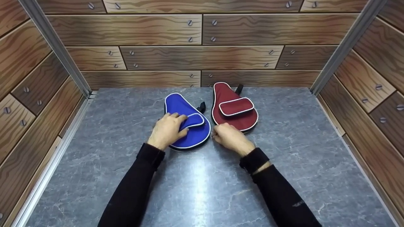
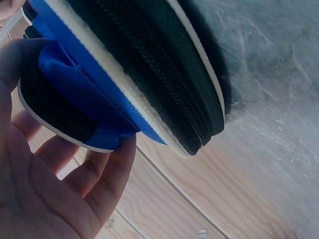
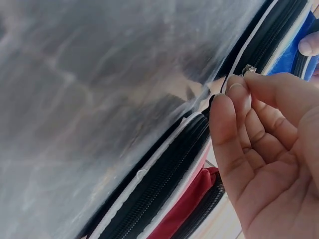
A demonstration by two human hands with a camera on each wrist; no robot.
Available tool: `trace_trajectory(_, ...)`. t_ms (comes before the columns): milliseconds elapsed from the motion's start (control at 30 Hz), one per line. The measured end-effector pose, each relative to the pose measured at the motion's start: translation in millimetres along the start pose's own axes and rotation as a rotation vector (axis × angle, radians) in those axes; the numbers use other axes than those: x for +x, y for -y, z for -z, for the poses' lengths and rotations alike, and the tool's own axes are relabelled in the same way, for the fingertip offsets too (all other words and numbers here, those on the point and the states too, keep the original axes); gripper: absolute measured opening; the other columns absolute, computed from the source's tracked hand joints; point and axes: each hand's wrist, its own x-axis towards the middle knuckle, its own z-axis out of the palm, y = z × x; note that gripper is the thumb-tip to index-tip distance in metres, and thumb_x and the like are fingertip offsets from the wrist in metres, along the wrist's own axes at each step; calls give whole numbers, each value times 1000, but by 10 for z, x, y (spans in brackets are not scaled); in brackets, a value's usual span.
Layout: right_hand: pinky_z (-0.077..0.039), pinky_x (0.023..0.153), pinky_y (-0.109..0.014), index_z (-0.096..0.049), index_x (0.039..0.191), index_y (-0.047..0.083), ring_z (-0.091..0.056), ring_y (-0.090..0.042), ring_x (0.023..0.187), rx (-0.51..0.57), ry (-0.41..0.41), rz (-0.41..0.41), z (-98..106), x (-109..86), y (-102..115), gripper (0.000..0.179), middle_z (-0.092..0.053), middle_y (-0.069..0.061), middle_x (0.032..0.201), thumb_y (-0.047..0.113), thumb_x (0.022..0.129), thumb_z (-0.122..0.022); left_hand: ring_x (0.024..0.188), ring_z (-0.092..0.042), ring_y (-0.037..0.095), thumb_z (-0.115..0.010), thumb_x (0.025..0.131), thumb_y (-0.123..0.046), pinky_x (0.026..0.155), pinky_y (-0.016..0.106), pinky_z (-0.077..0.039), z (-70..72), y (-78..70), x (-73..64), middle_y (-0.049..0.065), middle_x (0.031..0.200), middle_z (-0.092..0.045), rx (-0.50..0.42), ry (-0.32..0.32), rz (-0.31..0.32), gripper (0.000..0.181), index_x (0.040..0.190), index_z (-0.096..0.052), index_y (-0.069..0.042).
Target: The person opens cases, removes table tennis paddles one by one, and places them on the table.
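Observation:
A blue table tennis bat case with white piping, a front pocket and a black strap lies flat on the table. My left hand grips its pocket; in the left wrist view the fingers and thumb wrap the pocket, and the case's black zipped side faces the camera. Between the two cases, my right hand pinches at the blue case's zip slider with thumb and forefinger. The zip pull itself is hidden by the fingertips. A matching red bat case lies just beyond the right hand.
Both cases lie on a grey marbled tabletop. Wood-patterned walls enclose it at the back and sides, with metal posts in the back corners. The red case's black strap points toward the back wall.

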Motion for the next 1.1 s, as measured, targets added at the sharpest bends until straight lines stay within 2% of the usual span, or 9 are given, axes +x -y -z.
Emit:
trace_trajectory(367, -50, 59, -33, -76, 86, 15, -56, -10, 63, 7, 26, 80, 7, -11, 62, 7, -70, 4, 73, 12, 90, -72, 106, -70, 37, -73, 94, -45, 89, 54, -62, 7, 21, -2, 12, 122, -76, -19, 4, -1, 48, 135, -70, -19)
trace_trajectory(533, -42, 55, -27, -73, 78, 17, -49, -7, 60, 8, 57, 118, 11, -24, 109, 13, -59, 11, 66, 10, 89, -72, 106, -70, 37, -73, 94, -45, 89, 54, -62, -3, 25, -2, 12, 122, -75, -20, 5, 0, 48, 136, -70, -20)
trace_trajectory(700, -41, 56, -26, -68, 72, 17, -47, -7, 60, 6, 61, 160, 9, -35, 175, 19, -52, 13, 64, 10, 89, -73, 106, -70, 37, -72, 95, -46, 88, 55, -62, -11, 29, -3, 12, 122, -75, -19, 4, 3, 49, 136, -70, -20)
trace_trajectory(867, -43, 56, -29, -68, 72, 16, -47, -8, 61, -13, 49, 206, -11, -44, 267, 20, -56, 11, 65, 12, 90, -75, 108, -70, 36, -71, 95, -47, 89, 55, -62, -6, 23, -2, 11, 124, -75, -9, 20, 11, 50, 138, -69, -21)
trace_trajectory(1100, -51, 58, -34, -74, 78, 16, -58, -10, 62, -47, 44, 225, -29, -58, 363, 14, -71, 5, 71, 14, 92, -74, 104, -70, 37, -72, 95, -46, 85, 55, -63, 50, -18, -17, 13, 121, -75, 13, 17, 13, 50, 136, -70, -17)
